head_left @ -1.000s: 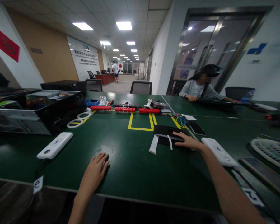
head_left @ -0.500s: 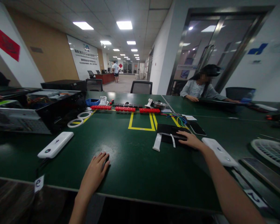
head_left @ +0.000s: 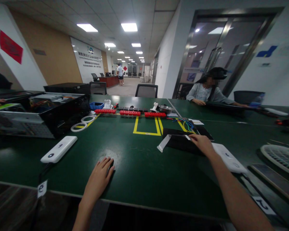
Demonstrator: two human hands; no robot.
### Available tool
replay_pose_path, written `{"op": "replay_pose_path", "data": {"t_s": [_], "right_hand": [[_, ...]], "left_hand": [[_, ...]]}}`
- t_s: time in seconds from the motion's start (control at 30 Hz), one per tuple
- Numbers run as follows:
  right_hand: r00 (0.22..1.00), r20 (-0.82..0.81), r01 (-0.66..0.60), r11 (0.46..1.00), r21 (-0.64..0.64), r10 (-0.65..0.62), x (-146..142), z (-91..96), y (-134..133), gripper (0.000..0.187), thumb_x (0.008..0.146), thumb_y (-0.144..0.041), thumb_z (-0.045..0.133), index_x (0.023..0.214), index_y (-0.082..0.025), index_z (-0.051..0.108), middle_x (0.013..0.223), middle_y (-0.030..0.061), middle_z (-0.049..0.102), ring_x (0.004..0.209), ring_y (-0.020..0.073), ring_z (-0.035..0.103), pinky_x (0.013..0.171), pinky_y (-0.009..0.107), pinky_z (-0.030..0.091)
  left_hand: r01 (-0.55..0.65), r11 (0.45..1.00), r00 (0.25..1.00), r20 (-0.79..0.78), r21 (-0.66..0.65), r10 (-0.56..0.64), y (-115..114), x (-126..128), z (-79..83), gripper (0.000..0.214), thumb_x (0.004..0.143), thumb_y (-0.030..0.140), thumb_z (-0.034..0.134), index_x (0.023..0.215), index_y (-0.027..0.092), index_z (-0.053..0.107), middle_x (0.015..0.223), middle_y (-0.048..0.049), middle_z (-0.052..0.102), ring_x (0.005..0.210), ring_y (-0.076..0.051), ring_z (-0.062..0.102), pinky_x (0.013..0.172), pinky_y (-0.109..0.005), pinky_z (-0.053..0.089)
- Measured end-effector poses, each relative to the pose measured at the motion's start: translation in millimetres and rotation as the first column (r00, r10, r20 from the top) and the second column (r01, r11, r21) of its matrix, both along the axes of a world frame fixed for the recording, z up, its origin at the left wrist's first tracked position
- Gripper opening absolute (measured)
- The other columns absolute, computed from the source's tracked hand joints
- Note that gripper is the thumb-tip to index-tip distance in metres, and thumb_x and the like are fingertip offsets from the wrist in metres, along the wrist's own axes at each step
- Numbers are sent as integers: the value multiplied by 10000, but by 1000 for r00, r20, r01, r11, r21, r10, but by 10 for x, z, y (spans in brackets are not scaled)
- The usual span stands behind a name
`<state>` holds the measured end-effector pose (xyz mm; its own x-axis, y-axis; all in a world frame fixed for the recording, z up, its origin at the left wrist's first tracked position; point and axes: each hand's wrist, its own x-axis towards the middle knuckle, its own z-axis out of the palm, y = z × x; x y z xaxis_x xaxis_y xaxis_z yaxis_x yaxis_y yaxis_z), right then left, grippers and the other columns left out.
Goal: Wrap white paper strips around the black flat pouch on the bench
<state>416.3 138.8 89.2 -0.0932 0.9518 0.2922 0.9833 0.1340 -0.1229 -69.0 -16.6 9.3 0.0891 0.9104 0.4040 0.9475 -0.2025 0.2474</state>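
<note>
My left hand (head_left: 100,175) lies on the green table (head_left: 135,170) near its front edge, fingers stretched out and holding nothing that I can see. To the right, my right hand (head_left: 203,145) is closed at the upper edge of a flat, black, cloth-like piece (head_left: 177,140). Fingertips and thumb pinch this edge where the end of a white strip shows. A second white strip (head_left: 164,143) hangs from the left side of the black piece onto the table. A phone-like dark slab (head_left: 205,131) lies just behind my right hand, partly hidden by it.
White power banks (head_left: 59,149) (head_left: 230,158) lie on both sides. An opened computer case (head_left: 36,112) stands left, beside white rings (head_left: 78,127). Red strips (head_left: 130,113), a metal bowl (head_left: 166,109) and coloured wires (head_left: 188,124) lie farther back. A co-worker (head_left: 208,88) sits at right.
My right hand has gone from resting on the black piece to pinching its edge. The nearer white strip has shifted up into the fingers. My left hand stays in place.
</note>
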Motion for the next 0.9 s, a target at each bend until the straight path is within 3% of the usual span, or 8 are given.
{"op": "replay_pose_path", "data": {"t_s": [0.17,0.33,0.47,0.53,0.67,0.77,0.9], "right_hand": [[929,16,361,917,168,-369,151,124,-116,434,881,-299,312,1124,-156,642,974,209,670,877,360,632,710,484,487],[882,84,460,886,62,-464,319,146,-200,371,873,-255,349,980,-145,687,871,234,657,840,383,635,639,494,481],[925,114,349,930,117,-362,269,141,-179,396,888,-259,306,1061,-133,640,1124,243,590,1062,398,537,810,564,429],[961,127,232,967,107,-244,170,109,-111,424,899,-281,282,1139,-132,598,1236,201,544,1139,348,496,915,513,404],[991,134,19,999,-48,-13,-38,-73,56,451,881,-413,369,1194,-166,578,1248,118,568,1153,266,511,990,388,391],[991,133,18,988,-154,3,-90,-234,107,617,818,-526,453,1279,-121,514,1313,180,508,1178,328,489,968,453,400],[989,145,75,971,-226,-43,-77,-339,102,773,813,-601,405,1377,-74,391,1404,245,372,1256,400,383,950,538,380]], "left_hand": [[2,1000,1000,11,15,-2,1,-2,-8,351,915,303,431,1209,184,582,1274,-101,591,1239,-243,481,1049,-467,335],[-1,1000,1000,9,9,1,5,-4,-11,357,920,321,417,1209,188,580,1273,-100,592,1242,-245,478,1046,-467,340],[-4,1000,1000,-6,10,4,7,-1,-8,362,922,328,411,1210,187,578,1274,-95,592,1245,-242,475,1049,-461,338],[-5,1000,1000,-17,2,5,6,3,-3,366,922,323,414,1212,170,577,1275,-104,590,1244,-248,475,1050,-465,336],[-6,1000,1000,-27,-7,6,-8,16,16,375,926,319,413,1218,148,573,1280,-113,585,1250,-252,468,1053,-462,331],[-3,1000,1000,-26,-11,3,-17,21,24,382,928,321,410,1225,140,568,1289,-116,577,1257,-247,460,1057,-458,326],[-6,1000,1000,-24,-2,6,-16,20,11,373,927,324,416,1222,158,572,1282,-105,584,1252,-244,466,1058,-453,326]]}}
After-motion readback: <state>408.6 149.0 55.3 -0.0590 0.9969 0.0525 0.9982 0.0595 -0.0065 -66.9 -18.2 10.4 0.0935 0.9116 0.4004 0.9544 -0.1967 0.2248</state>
